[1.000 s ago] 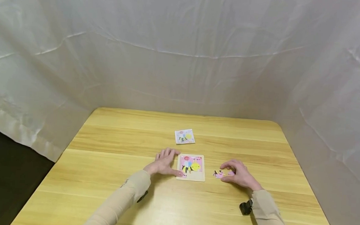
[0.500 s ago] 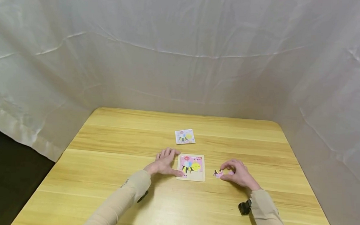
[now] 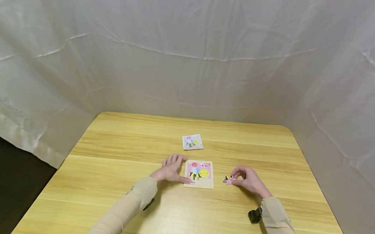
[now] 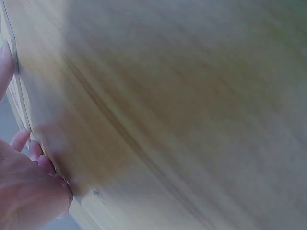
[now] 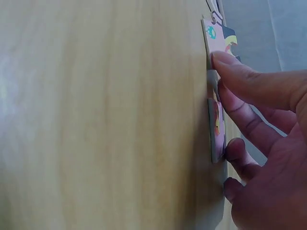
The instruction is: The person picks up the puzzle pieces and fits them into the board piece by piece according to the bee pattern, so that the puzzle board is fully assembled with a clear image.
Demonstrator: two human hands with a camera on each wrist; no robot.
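Wooden counter [image 3: 114,184] under white sheeting: a bee puzzle being filled.
Left hand [image 3: 169,171] lies flat, steadying the puzzle board [image 3: 199,174]; right hand [image 3: 249,181] pinches loose pink pieces [image 3: 229,180] just right of it, which likely need lifting across.

The puzzle board [image 3: 199,174] lies on the worktop [image 3: 115,155] between the two hands — just right of the left hand [image 3: 169,172], which rests flat touching its edge. The loose pieces [image 3: 229,180] lie under the fingertips of the right hand [image 3: 249,181], to its left. A small card [image 3: 192,141] lies beyond the left hand, well apart.
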